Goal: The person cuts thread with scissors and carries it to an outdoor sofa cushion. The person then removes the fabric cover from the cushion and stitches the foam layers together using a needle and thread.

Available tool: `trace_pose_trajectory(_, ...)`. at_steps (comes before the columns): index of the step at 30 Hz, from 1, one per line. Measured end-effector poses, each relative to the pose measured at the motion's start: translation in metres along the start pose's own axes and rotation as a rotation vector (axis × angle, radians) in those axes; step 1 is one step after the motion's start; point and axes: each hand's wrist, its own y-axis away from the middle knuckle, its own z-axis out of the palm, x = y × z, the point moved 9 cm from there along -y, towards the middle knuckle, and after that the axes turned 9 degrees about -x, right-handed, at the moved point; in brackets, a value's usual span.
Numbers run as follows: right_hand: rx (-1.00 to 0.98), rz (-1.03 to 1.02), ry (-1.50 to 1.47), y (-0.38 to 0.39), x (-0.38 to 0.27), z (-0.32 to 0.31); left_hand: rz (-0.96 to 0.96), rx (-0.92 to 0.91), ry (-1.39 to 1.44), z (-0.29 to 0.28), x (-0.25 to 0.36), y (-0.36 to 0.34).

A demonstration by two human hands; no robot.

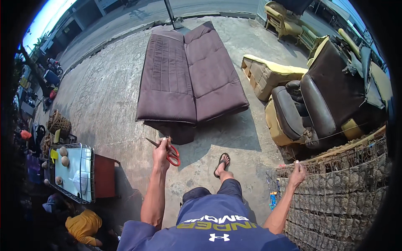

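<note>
My left hand (161, 152), at the middle of the view, is closed on red-handled scissors (173, 155), their dark blades pointing up to the left, with a small brownish bit at the fingertips. My right hand (298, 171) is pinched at the upper left of a worn spring mattress frame (335, 196); a thin strand seems to run from the fingers, too fine to make out surely. Beyond my hands lies a purple padded sofa bed (213, 79).
A torn dark armchair (318, 108) and a foam-topped piece (268, 75) stand at right. At left are a wire-railed stand (102, 173) with round objects and a crouching person in yellow (83, 226). A pole (169, 12) rises by the road (125, 12).
</note>
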Motion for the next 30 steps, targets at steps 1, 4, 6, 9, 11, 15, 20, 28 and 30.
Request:
trace_pose_trajectory(1,0.006,0.032,0.033,-0.006,0.018,0.021,-0.025,-0.079,-0.095,0.05,-0.012,-0.031)
trace_pose_trajectory(4,-0.141,0.079,0.083,-0.019,0.061,0.099,-0.127,-0.332,-0.423,0.2,-0.062,-0.091)
trace_pose_trajectory(6,-0.23,0.084,0.253,-0.014,0.063,0.134,-0.146,-0.467,-0.547,0.293,-0.11,-0.113)
trace_pose_trajectory(9,-0.245,0.182,0.264,-0.014,0.095,0.157,-0.137,-0.781,-0.707,0.414,-0.195,-0.109)
trace_pose_trajectory(11,-0.247,0.348,0.278,-0.004,0.127,0.155,-0.241,-1.013,-0.6,0.477,-0.236,-0.089)
trace_pose_trajectory(15,-0.244,0.584,0.346,0.019,0.202,0.16,-0.355,-1.283,-0.419,0.511,-0.337,-0.099)
trace_pose_trajectory(20,0.122,0.592,0.143,0.005,0.237,0.237,-0.415,-1.145,-0.593,0.444,-0.574,-0.222)
trace_pose_trajectory(28,0.115,0.373,-0.04,-0.101,0.235,0.444,-0.638,-0.669,-0.94,0.313,-0.787,-0.406)
trace_pose_trajectory(30,0.113,0.271,0.052,-0.111,0.239,0.444,-0.65,-0.674,-0.972,0.297,-0.811,-0.429)
